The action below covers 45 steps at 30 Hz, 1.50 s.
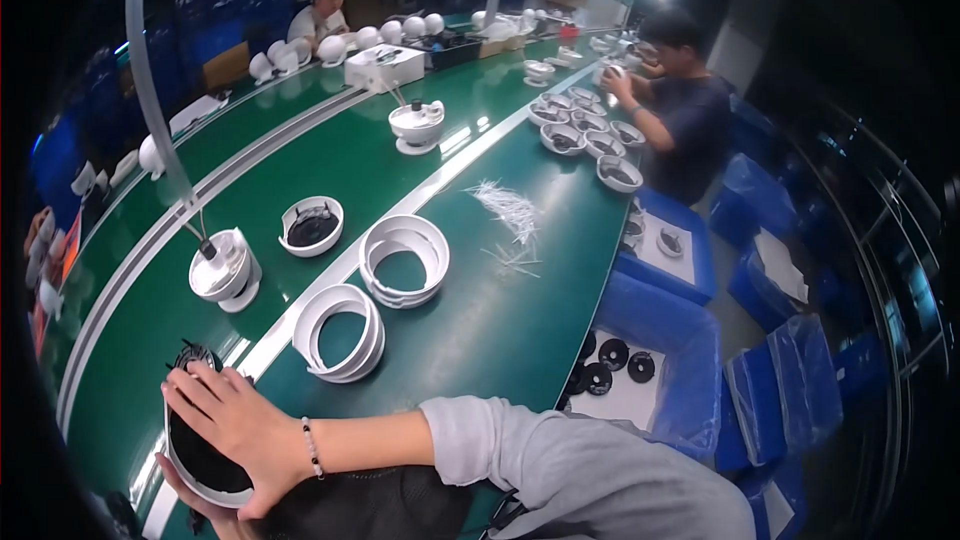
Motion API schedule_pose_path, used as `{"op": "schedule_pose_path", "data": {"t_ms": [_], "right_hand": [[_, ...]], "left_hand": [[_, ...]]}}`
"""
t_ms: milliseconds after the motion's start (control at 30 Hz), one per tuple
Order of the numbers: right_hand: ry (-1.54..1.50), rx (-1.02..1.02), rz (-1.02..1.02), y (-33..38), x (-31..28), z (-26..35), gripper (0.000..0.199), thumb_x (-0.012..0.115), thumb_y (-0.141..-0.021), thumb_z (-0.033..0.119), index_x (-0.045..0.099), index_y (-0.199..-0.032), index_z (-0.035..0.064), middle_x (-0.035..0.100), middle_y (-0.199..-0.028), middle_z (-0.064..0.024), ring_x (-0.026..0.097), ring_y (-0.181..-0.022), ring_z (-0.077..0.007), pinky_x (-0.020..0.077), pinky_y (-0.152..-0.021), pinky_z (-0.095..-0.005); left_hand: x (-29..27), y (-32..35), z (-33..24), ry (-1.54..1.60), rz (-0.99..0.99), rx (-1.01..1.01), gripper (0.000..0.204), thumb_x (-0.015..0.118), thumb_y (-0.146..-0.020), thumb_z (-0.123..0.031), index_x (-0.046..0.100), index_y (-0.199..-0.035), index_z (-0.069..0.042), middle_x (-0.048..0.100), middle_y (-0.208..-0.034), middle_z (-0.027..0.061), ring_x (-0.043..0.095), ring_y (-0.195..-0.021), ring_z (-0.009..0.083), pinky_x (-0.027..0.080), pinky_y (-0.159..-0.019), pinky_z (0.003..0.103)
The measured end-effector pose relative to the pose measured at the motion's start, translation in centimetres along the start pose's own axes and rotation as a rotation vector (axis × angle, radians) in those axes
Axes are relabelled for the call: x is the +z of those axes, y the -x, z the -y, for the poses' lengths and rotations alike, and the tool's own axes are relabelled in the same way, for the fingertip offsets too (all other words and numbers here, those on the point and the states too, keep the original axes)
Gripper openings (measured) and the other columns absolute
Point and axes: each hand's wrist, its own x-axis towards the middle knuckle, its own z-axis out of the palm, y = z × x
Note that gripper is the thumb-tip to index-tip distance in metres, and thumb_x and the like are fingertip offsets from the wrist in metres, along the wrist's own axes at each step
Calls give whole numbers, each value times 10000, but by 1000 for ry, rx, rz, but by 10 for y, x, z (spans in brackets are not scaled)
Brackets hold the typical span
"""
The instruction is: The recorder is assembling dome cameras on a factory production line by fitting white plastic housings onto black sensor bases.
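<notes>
Here, green workbench (465, 340) beside blue bins (696, 360)

Lower left of the frame: your right hand (245, 432), fingers splayed, spreads across a round white part with a black interior (205, 460); your left hand (198, 502) lies along its lower edge. Left of centre: white plastic rings (366, 352) on a green tabletop (455, 340). Lower right: a blue plastic bin (692, 365) containing black discs (612, 354).
</notes>
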Motion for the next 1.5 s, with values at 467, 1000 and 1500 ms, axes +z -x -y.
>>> {"op": "schedule_pose_path", "data": {"t_ms": [467,1000,1500], "right_hand": [[-111,-59,45,-5,12,-7,1105,704,-405,436,210,-1237,-96,239,-1260,-285,242,-1158,-446,289,-897,-465],[68,-118,81,-14,-3,15,1059,697,-457,495,264,-1228,-88,302,-1226,-269,296,-1127,-422,239,-920,-460],[-630,59,-495,-17,36,4,667,319,-822,519,318,-1218,-18,417,-1154,-188,418,-1016,-275,317,-884,-373]], "left_hand": [[-33,-17,-24,-396,600,-73,572,432,-750,-319,361,-1236,-28,413,-1239,115,404,-1134,244,290,-965,361],[-48,-28,-34,-23,888,-164,616,341,-795,-399,301,-1261,3,344,-1283,155,356,-1168,273,247,-993,378],[-26,22,-34,-418,633,255,864,561,-589,-379,213,-1276,14,329,-1253,172,351,-1151,282,283,-971,375]]}}
